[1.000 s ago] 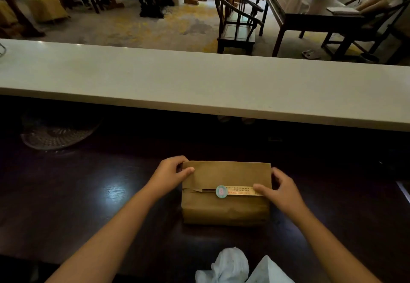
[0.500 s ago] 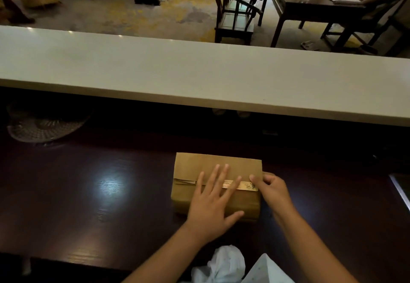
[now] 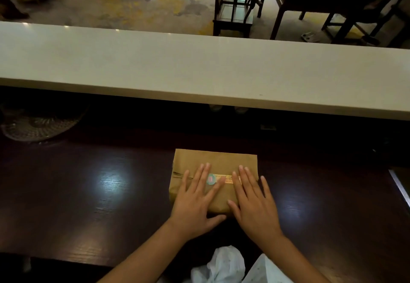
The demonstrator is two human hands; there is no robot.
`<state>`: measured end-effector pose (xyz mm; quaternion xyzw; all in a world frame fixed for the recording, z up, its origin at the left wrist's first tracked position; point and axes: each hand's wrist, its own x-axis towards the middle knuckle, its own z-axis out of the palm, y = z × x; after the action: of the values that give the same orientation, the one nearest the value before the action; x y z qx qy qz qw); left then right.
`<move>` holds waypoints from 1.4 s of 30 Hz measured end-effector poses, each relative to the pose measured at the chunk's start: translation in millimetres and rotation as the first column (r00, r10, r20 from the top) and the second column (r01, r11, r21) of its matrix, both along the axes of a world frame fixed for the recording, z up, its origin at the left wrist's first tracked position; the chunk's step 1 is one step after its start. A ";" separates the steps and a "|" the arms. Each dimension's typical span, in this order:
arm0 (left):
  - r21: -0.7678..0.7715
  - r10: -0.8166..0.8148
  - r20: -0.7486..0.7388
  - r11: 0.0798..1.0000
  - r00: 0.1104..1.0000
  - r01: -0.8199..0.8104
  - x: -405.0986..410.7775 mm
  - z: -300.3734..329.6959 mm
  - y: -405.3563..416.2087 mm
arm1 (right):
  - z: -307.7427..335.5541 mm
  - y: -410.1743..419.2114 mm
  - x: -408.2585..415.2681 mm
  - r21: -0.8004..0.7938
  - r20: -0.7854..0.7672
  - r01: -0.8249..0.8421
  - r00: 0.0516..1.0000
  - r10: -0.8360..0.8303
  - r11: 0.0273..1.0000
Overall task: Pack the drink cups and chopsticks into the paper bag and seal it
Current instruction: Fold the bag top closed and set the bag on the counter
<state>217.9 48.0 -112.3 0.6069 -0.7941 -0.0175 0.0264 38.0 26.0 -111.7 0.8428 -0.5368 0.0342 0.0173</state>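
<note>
Sealing step: left hand (image 3: 195, 202) and right hand (image 3: 255, 207), fingers spread flat, press the folded brown paper bag (image 3: 216, 158) lying on the near dark wooden counter (image 3: 99, 183); next, likely rubbing its pale sticker strip (image 3: 224, 179) down firmly.

No legible text found. The paper bag (image 3: 214, 160) under my palms carries a sealing strip (image 3: 224, 179) with rows of fine print, too small and blurred to read. A round teal and pink sticker (image 3: 211, 179) sits at the strip's left end; its marking cannot be made out either.
</note>
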 end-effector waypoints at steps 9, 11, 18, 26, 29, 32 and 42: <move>-0.001 0.165 -0.009 0.986 0.986 -0.165 9.3 0.2 10.2 | 0.0 5.2 -20.0 -0.030 0.116 0.033 0.993 -0.029 0.999; -0.001 0.176 -0.001 0.984 0.984 -0.176 10.8 0.3 12.4 | -1.9 3.4 -18.6 -0.112 0.262 0.027 0.965 0.003 0.993; 0.007 0.219 0.020 0.976 0.976 -0.219 8.0 5.7 13.8 | 20.8 -40.6 -4.4 0.443 0.745 0.238 0.437 -0.503 0.864; 0.045 0.357 0.022 0.933 0.934 -0.357 4.1 9.2 17.4 | 14.3 -54.0 -21.4 0.477 0.789 0.017 0.432 -0.437 0.879; 0.053 0.398 0.012 0.916 0.917 -0.398 0.8 9.7 15.5 | 15.2 -49.5 -18.6 0.474 0.811 0.000 0.389 -0.437 0.880; 0.036 0.383 0.014 0.923 0.924 -0.383 -9.5 10.3 8.7 | 14.1 -42.2 -17.8 0.457 0.821 0.005 0.383 -0.424 0.889; 0.156 0.388 0.023 0.909 0.921 -0.387 -2.1 9.7 10.4 | 18.3 -29.6 -15.6 0.333 0.816 0.063 0.482 -0.321 0.941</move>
<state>215.8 58.4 -102.6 0.7525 -0.6539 -0.0774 -0.0153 22.4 -3.6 -93.3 0.6419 -0.5647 0.3758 -0.3574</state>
